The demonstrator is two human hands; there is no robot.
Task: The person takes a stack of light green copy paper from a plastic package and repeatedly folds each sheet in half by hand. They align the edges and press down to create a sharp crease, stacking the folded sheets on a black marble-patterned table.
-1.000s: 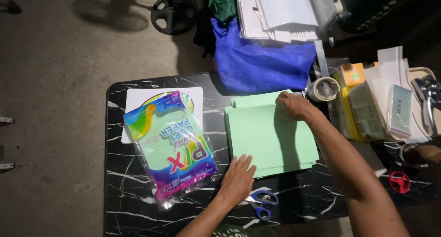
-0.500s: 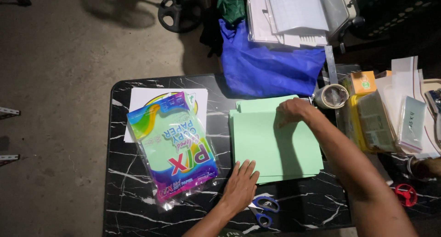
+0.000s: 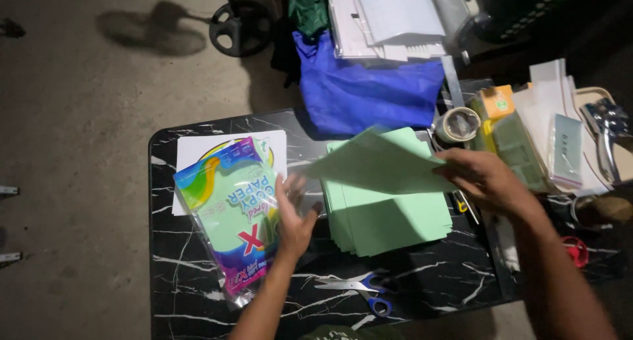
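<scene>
On a black marble-patterned table lies a stack of light green paper sheets. My right hand pinches the right edge of one green sheet and holds it lifted above the stack. My left hand is raised with fingers spread, just under the lifted sheet's left end and over the right edge of a colourful plastic pack of green paper. That pack lies on a white sheet.
Blue-handled scissors lie at the table's front edge. A tape roll, small boxes and clear packets crowd the right side. A blue bag and white stacked sheets sit behind the table. Red scissors are at far right.
My right hand has lifted one green sheet off the stack. My left hand rose from the table near the scissors up toward the sheet's left end.
</scene>
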